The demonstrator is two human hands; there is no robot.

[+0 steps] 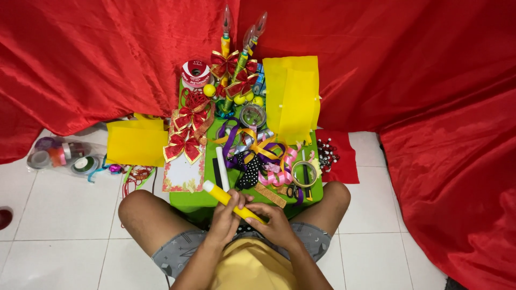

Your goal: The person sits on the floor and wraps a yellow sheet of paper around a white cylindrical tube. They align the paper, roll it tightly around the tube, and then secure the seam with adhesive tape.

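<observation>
- The yellow stick (235, 204), a slim rod wrapped in yellow with a white end, lies across both your hands just in front of the near edge of the green tabletop (194, 196), above your lap.
- Head view: your left hand (226, 219) is closed around the middle of the stick, fingers curled over it from above.
- Your right hand (275, 223) grips the lower yellow end, fingers folded under and around it; the two hands touch each other along the rod.
- The stick's long axis runs on a slant: its white tip points up and to the left, toward the tabletop's front edge, and its yellow end points down and to the right, into your right palm.
- A second white stick (222, 167) lies nearly upright on the tabletop just beyond the white tip, apart from it.
- Loose curled ribbons (258, 153) in purple, orange, pink and silver are heaped on the tabletop past your hands, with a tape roll (304, 174) to their right.
- Red bows (184, 134) sit at the left, yellow sheets (293, 96) stand at the back right.
- Your bare knees flank the tabletop on the white tiled floor (59, 215).
</observation>
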